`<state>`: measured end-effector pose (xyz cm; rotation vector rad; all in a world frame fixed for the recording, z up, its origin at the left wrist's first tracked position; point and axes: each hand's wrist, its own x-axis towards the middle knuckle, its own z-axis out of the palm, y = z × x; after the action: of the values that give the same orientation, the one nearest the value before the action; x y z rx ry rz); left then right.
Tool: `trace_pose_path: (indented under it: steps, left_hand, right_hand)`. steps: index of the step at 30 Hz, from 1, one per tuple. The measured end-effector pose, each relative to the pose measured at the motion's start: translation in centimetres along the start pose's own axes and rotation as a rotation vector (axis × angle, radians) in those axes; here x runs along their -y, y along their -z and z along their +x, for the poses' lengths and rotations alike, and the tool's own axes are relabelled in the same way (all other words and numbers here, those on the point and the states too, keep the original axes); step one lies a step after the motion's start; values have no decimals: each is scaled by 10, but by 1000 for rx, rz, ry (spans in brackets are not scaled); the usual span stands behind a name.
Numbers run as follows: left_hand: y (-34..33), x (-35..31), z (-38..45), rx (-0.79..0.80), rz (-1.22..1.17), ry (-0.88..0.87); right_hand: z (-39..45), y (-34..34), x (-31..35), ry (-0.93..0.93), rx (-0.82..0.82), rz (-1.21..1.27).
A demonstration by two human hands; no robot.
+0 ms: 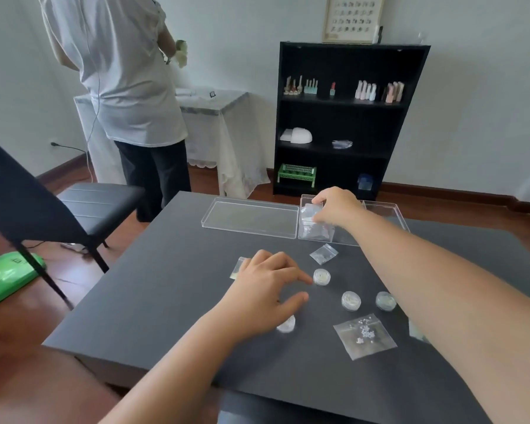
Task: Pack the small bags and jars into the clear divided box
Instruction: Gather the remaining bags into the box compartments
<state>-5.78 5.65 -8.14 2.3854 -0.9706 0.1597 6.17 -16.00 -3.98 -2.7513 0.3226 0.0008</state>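
Matte dark table (166,301), box lid (250,218) lying off to the side. Left hand (266,296) hovers spread, fingertip just short of a round clear jar (322,276) — probably the next grab. Right hand (337,206) is pinching a crinkly little bag (308,213) down into the clear divided box (389,209)'s left compartment — more jars and bags wait nearer.

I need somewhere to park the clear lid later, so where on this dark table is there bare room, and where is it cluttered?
Bare: the dark grey table left of the left hand, from the clear flat lid down to the near edge. Crowded: right of that hand, around the small round clear jars and the clear bag of white beads. The right hand is over the clear divided box.
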Motion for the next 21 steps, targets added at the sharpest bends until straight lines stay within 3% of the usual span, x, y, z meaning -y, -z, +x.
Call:
trace_pose_path:
  steps: [7, 14, 21]
  left_hand:
    - [-5, -23, 12, 61, 85, -91]
    - [-19, -55, 21, 161, 127, -196]
    - [-38, -75, 29, 236, 117, -26]
  right_hand:
    - [3, 10, 1, 46, -104, -288]
    - [-11, 34, -18, 107, -239, -71]
    - [-53, 33, -97, 71, -279, 26]
